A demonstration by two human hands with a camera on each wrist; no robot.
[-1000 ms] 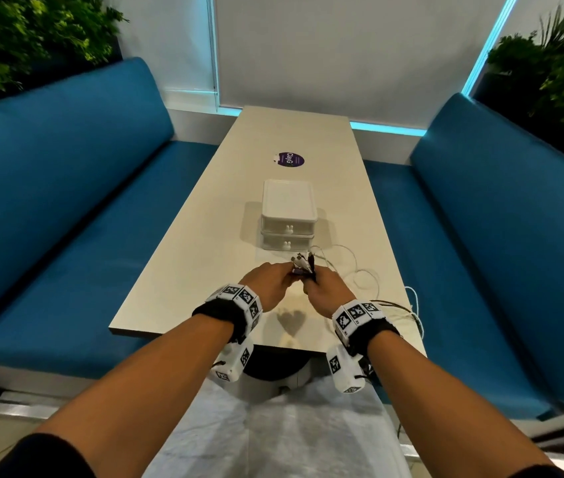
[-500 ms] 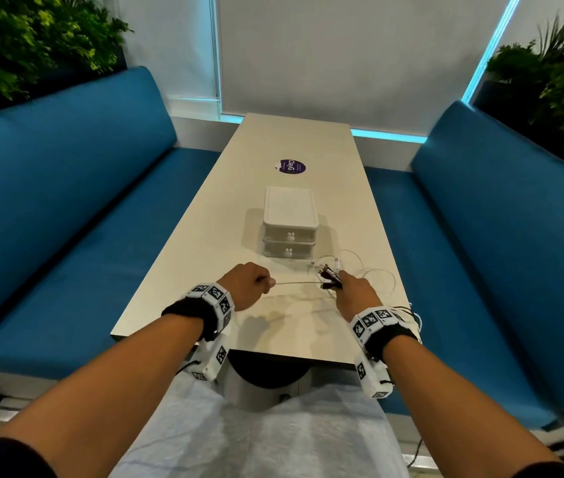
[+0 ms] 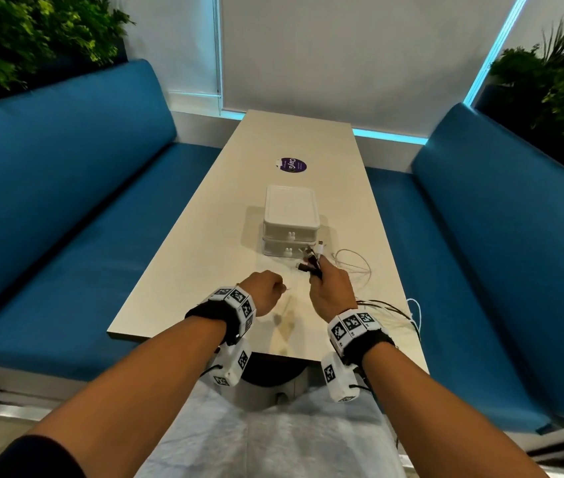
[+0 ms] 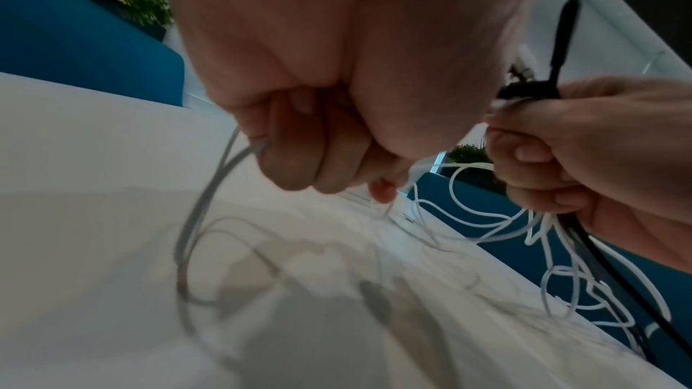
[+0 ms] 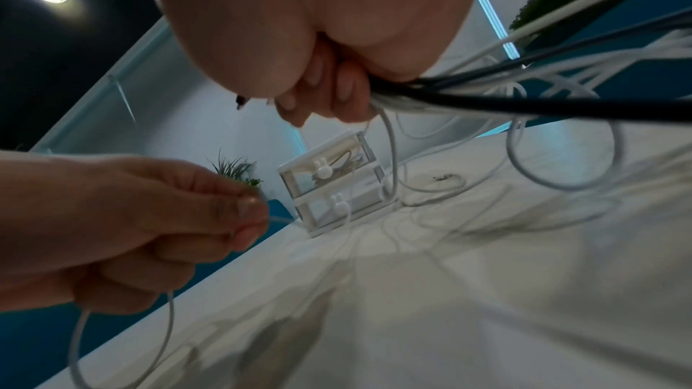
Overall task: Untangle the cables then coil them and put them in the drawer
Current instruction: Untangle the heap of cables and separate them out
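My right hand [image 3: 318, 272] grips a bundle of black and white cables [image 5: 487, 99] near their ends, and the plugs [image 3: 311, 258] stick up just in front of the drawer unit [image 3: 290, 219]. My left hand [image 3: 278, 288] is curled into a fist and pinches one thin white cable [image 5: 275, 218] between thumb and forefinger. That white cable [image 4: 209, 203] loops down from the fist to the table. White loops [image 3: 353, 263] lie to the right of my right hand, and more cable [image 3: 394, 312] trails over the table's right edge. Both drawers [image 5: 333, 182] are closed.
The beige table [image 3: 204, 257] runs away from me between two blue benches [image 3: 66, 208], with a purple sticker [image 3: 293, 164] beyond the drawer unit. Plants stand in both back corners. My lap lies below the near table edge [image 3: 204, 343].
A second ago both hands met at the bundle. The left hand then drew one white cable out to the left. Now the hands stand closer together again, and the right hand is lifted toward the drawers.
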